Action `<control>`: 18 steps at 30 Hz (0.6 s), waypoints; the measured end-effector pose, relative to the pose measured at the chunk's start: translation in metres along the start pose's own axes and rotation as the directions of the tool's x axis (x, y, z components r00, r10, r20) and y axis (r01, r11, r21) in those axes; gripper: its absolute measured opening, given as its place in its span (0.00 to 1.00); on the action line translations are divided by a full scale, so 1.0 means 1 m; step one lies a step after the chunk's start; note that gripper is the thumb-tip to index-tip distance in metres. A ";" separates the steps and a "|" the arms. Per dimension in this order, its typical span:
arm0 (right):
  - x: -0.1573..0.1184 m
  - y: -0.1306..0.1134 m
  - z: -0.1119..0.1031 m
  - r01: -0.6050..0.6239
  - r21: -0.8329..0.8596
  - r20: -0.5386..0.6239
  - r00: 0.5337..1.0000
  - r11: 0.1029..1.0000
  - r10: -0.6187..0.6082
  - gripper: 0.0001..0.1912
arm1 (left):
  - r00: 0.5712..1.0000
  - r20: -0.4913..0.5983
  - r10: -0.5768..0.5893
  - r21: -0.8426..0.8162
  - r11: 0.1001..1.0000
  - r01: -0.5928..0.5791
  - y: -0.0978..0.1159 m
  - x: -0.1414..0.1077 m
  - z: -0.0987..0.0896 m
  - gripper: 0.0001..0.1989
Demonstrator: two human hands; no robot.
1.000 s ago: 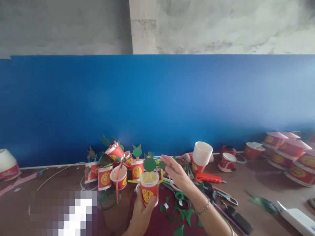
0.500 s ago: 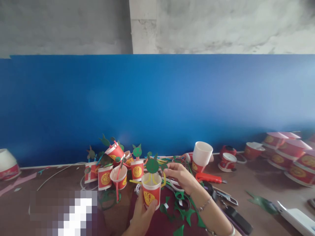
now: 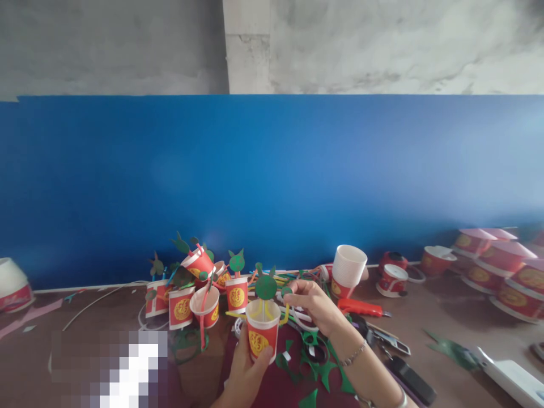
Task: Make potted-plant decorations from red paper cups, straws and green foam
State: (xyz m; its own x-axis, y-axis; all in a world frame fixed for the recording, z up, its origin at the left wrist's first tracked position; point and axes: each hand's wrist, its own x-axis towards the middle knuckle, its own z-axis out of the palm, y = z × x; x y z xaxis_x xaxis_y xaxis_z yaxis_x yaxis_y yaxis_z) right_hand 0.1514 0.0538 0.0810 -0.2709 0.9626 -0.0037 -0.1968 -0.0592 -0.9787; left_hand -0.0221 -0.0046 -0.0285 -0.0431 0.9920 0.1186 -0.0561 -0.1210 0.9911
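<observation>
My left hand is wrapped round a red and white paper cup with a yellow emblem, held upright. A green paper animal head with pointed ears rises from the cup on a pale straw. Yellow straws stick out through both sides of the cup. At the top of the bent right-hand straw sits a small green paper disc. The fingertips of my right hand pinch that disc. Green paper scraps lie on the dark red mat beneath.
Several similar cups with green paper heads stand behind to the left. A stack of paper cups, a red utility knife, a black key fob and green-handled scissors are on the right. A blue panel backs the table.
The cup and its green head have shifted very slightly to the right and tilted a little. My right fingers stay at the small disc.
</observation>
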 end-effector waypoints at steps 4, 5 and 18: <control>-0.002 -0.005 0.002 0.014 -0.085 0.012 1.000 0.996 -0.013 0.13 | 0.999 -0.031 0.032 0.023 0.999 -0.031 0.003 0.000 0.001 0.34; -0.003 -0.006 0.003 0.018 -0.106 0.018 1.000 0.994 -0.016 0.13 | 0.998 -0.037 0.042 0.022 0.999 -0.042 0.003 -0.001 0.002 0.33; -0.004 -0.008 0.013 0.074 -0.258 -0.074 0.993 0.963 -0.096 0.13 | 0.993 -0.081 0.089 0.074 0.994 -0.084 0.014 -0.003 0.007 0.31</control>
State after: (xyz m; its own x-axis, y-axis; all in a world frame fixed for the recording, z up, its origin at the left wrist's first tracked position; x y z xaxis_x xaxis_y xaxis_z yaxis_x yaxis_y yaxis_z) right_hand 0.1419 0.0467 0.0917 -0.1803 0.9807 0.0752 0.0332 0.0825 -0.9960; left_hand -0.0156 -0.0095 -0.0144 -0.1290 0.9710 0.2015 0.0213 -0.2004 0.9795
